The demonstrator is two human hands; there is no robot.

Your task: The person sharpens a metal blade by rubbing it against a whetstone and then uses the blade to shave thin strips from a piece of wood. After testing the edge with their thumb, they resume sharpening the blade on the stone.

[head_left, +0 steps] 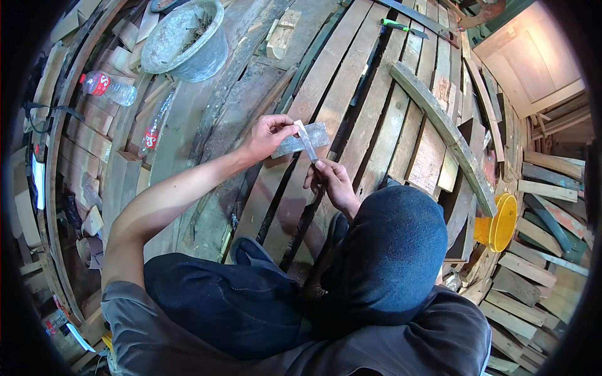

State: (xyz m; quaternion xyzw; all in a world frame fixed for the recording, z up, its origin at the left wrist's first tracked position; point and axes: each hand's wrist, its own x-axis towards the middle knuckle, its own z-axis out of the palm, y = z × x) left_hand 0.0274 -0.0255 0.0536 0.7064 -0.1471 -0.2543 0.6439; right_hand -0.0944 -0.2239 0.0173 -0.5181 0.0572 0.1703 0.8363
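Observation:
My left hand [269, 135] is closed with its fingertips on the upper end of a narrow, flat greyish blade-like strip [306, 141]. The strip's lower end is pinched between the thumb and fingers of my right hand [332, 180]. Beneath the strip, a grey rectangular block [315, 134] lies across the planks, partly hidden by my left hand. Both hands are above the slatted wooden surface, in front of my knees.
A grey bucket [216, 53] stands at upper left, near two plastic bottles [113, 89]. A green-handled knife [401, 27] and a saw [426, 24] lie at the top. A long beam [442, 125] and a yellow bucket [503, 222] are at right.

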